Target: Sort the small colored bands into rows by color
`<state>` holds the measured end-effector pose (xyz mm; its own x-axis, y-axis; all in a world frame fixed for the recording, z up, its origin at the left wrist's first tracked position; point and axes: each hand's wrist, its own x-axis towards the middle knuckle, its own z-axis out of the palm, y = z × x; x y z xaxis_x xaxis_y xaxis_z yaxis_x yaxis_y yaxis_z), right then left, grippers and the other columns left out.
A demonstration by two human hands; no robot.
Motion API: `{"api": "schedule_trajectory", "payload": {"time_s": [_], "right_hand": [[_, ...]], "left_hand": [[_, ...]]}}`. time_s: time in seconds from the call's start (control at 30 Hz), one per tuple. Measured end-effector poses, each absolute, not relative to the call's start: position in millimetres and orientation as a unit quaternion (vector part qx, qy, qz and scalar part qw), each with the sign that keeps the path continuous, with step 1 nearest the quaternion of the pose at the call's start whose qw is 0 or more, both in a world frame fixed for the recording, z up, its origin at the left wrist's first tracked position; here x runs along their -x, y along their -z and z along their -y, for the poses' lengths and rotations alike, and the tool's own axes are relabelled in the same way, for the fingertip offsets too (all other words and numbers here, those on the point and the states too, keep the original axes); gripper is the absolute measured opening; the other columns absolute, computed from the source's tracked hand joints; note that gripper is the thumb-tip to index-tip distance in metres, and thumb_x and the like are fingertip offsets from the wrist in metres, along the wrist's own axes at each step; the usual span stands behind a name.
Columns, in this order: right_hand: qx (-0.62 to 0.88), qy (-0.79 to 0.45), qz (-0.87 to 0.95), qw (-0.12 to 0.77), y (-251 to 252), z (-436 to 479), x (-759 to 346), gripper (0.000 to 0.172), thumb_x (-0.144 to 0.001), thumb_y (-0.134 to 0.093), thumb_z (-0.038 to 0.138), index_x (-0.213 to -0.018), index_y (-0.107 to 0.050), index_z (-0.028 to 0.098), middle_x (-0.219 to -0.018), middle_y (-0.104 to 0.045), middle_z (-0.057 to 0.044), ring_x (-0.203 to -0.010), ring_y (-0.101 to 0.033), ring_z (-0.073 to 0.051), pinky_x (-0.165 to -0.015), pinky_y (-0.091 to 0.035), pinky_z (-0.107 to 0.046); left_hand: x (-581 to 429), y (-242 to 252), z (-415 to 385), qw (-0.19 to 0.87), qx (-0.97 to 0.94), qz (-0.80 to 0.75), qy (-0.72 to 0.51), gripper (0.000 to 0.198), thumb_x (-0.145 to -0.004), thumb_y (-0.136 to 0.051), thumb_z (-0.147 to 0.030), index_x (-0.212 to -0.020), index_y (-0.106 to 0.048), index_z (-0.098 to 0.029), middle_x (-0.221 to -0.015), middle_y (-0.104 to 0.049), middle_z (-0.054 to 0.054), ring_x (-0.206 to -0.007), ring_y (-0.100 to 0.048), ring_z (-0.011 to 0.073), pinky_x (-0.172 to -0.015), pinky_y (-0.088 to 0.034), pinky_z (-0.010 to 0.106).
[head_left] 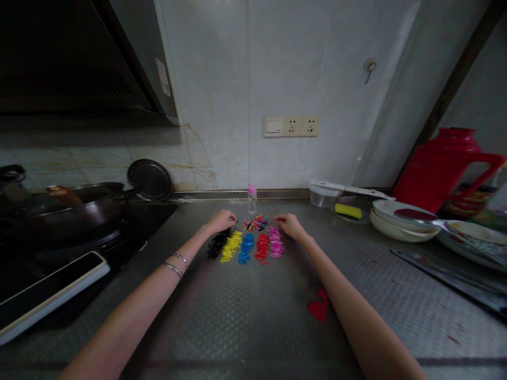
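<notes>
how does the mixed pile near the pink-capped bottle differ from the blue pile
The mixed pile shows several colours; the blue pile shows just one. The mixed pile spreads sideways, while the blue pile forms a column running toward the person. The mixed pile lies closer to the bottle; the blue pile lies nearer the person. Both consist of small pieces on the countertop.

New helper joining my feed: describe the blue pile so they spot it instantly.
On the grey counter, find the clear pink-capped bottle. Nearer lies a mixed heap, then five single-colour piles. The blue pile is the middle one, between the yellow pile and red pile.
</notes>
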<state>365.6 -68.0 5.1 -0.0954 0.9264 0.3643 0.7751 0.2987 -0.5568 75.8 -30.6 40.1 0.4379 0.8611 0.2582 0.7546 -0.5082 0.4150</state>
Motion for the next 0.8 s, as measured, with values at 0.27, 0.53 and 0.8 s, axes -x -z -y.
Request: {"api": "schedule_trajectory", "payload": {"time_s": [0.27,0.53,0.8], "right_hand": [[0.578,-0.116,0.735,0.335,-9.8,72.0,-360.5,0.026,-0.073,-0.05,0.014,-0.092,-0.069,0.018,-0.088,-0.069,-0.004,-0.082,-0.062,-0.016,-0.074,-0.046,-0.023],[0.574,-0.105,0.745,0.324,-10.9,75.2,-359.3,0.027,-0.073,-0.05,0.014,-0.093,-0.069,0.018,-0.089,-0.069,-0.005,-0.081,-0.062,-0.016,-0.073,-0.045,-0.023],[0.559,-0.1,0.759,0.32,-11.6,77.4,-349.2,0.026,-0.075,-0.048,0.015,-0.091,-0.069,0.018,-0.089,-0.069,-0.005,-0.082,-0.062,-0.016,-0.074,-0.044,-0.021]], "left_hand": [[-21.9,-27.5,23.3,0.159,-0.827,-0.484,-0.238,0.02,-0.063,-0.054,-0.026,-0.068,-0.07,-0.015,-0.066,-0.066,0.005,-0.057,-0.055,0.0145,-0.056,-0.036,0.021],[-25.9,-21.3,26.4,0.199,-0.818,-0.472,-0.262,0.024,-0.065,-0.054,-0.028,-0.075,-0.07,-0.013,-0.07,-0.068,0.006,-0.061,-0.057,0.0153,-0.06,-0.039,0.023],[-25.9,-19.7,31.0,0.293,-0.71,-0.517,-0.377,0.031,-0.063,-0.061,-0.036,-0.079,-0.07,-0.012,-0.064,-0.066,0.004,-0.056,-0.053,0.0124,-0.054,-0.036,0.021]]}}
